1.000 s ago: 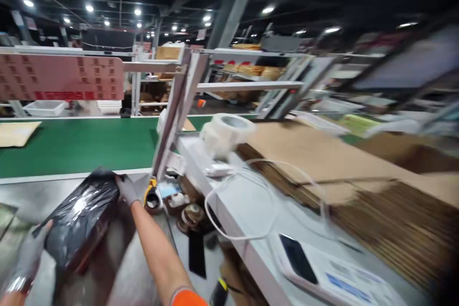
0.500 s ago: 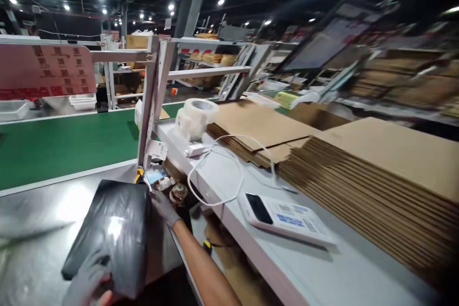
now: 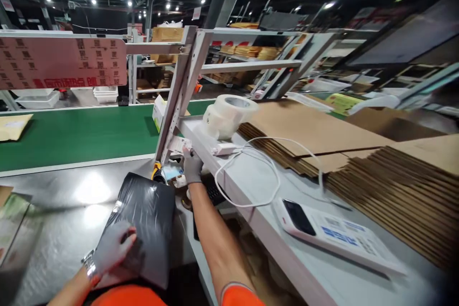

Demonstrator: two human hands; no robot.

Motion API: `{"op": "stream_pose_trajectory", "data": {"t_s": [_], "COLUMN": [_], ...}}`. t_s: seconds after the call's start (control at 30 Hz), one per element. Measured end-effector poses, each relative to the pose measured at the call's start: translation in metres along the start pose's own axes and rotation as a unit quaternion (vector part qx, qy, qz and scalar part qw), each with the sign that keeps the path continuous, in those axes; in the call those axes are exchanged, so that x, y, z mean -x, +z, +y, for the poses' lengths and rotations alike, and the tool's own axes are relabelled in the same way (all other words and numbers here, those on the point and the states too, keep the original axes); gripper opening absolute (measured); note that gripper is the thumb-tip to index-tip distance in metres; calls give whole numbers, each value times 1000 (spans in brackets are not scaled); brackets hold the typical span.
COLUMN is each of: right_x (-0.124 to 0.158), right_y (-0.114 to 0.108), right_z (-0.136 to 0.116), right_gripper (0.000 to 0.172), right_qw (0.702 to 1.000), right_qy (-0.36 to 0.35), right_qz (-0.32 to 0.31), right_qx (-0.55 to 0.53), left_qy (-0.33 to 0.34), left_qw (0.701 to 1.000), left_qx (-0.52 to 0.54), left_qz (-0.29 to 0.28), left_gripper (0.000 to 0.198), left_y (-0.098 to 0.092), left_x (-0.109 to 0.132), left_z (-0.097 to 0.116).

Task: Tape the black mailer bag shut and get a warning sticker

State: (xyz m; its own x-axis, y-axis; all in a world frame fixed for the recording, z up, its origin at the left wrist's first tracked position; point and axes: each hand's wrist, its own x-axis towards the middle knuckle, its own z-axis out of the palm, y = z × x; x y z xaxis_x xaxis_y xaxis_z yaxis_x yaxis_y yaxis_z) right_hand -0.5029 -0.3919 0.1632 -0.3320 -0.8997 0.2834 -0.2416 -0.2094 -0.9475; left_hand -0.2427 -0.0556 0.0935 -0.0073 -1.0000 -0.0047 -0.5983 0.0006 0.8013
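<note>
A black plastic-wrapped package (image 3: 152,229) lies on the metal worktop. My left hand (image 3: 114,246), in a grey glove, rests on its left side with fingers loosely apart, pressing it rather than wrapped round it. My right hand (image 3: 192,166), also gloved, reaches forward to the foot of the metal post. Its thumb and fingers close on the right end of a white printed label (image 3: 179,145). Just below are a yellow-and-black tool (image 3: 157,172), only partly visible, and a small blue-and-white packet (image 3: 172,172).
A white side shelf (image 3: 247,191) carries clear tape rolls (image 3: 227,114), a looped white cable (image 3: 265,203), a white device with a dark screen (image 3: 297,217) and stacked flat cardboard (image 3: 387,196). Behind the metal post (image 3: 184,86) runs a green conveyor belt (image 3: 89,134) with a yellow envelope (image 3: 14,126).
My right hand has moved up and forward from beside the package to the label. My left hand has shifted onto the package's upper face. The view has turned left.
</note>
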Motion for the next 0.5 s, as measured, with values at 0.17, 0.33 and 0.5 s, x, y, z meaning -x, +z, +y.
{"op": "stream_pose_trajectory", "data": {"t_s": [0.17, 0.33, 0.5], "right_x": [86, 221, 321], "right_y": [9, 3, -9], "right_z": [-12, -24, -21], "right_gripper": [46, 27, 27], "right_qw": [990, 944, 933], "right_qy": [-51, -244, -242], "right_qz": [-128, -161, -152], "right_qx": [33, 153, 219], "left_qy": [-55, -86, -92], "left_qw": [983, 923, 926], "left_qx": [166, 374, 363], "left_qz": [54, 22, -46], "left_gripper": [46, 74, 52], "left_y": [-38, -56, -48], "left_x": [-38, -67, -60], "left_z": [26, 34, 15]}}
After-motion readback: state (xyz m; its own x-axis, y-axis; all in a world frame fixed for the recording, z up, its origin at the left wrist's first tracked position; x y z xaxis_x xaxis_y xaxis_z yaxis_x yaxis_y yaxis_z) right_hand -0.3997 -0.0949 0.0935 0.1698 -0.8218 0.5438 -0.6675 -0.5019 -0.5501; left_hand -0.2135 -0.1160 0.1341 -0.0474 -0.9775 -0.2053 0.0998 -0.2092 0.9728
